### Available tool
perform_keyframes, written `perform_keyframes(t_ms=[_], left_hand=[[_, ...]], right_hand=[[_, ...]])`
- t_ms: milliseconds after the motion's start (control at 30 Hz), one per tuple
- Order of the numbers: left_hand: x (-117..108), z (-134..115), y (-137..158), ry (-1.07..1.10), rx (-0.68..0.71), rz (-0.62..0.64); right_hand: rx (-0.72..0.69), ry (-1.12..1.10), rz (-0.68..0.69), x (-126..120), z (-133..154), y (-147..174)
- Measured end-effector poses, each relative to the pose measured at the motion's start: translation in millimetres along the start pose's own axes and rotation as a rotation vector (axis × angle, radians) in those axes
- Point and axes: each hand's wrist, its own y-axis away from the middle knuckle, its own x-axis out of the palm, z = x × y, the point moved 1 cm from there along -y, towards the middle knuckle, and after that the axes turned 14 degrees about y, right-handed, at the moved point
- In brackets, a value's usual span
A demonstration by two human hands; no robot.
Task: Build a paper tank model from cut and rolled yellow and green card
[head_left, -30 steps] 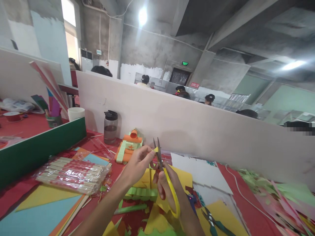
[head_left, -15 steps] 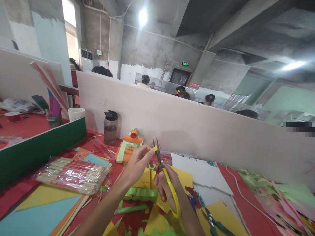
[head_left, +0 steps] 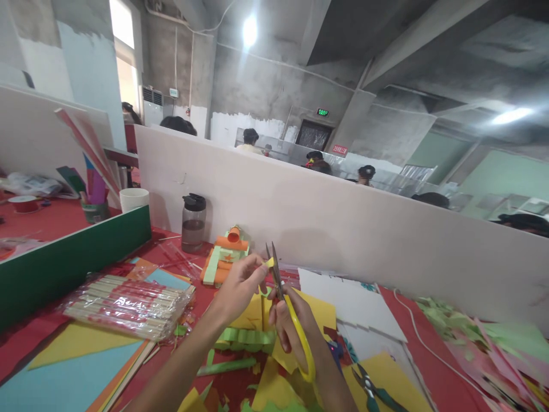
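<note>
A small piece of yellow paper (head_left: 270, 262) is pinched in the fingertips of my left hand (head_left: 243, 286). My right hand (head_left: 291, 320) is closed round the yellow-handled scissors (head_left: 303, 337), their points upward. The blades stand slightly apart, with the paper at them; whether it lies fully between them I cannot tell. Below my hands are a pleated green paper strip (head_left: 244, 339) and yellow paper sheets (head_left: 321, 309). An orange and green paper model (head_left: 225, 257) sits just beyond my left hand.
A dark-lidded bottle (head_left: 194, 223) stands by the white partition (head_left: 343, 229). Wrapped sticks (head_left: 128, 303) lie at left, near a green divider (head_left: 77, 257). Pliers (head_left: 371, 389) rest at front right; a white cable (head_left: 429, 343) crosses the red table. People sit beyond the partition.
The yellow paper piece and my left fingertips have shifted very slightly at the scissor blades. My right hand keeps its hold on the scissors, nearly unmoved.
</note>
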Motion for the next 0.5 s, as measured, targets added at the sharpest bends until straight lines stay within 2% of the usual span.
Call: perform_keyframes(t_ms=[500], left_hand=[[0.7,1.1,0.0,0.009,-0.002,0.009]], right_hand=[[-0.001,0.040,-0.006,0.3,1.2,1.2]])
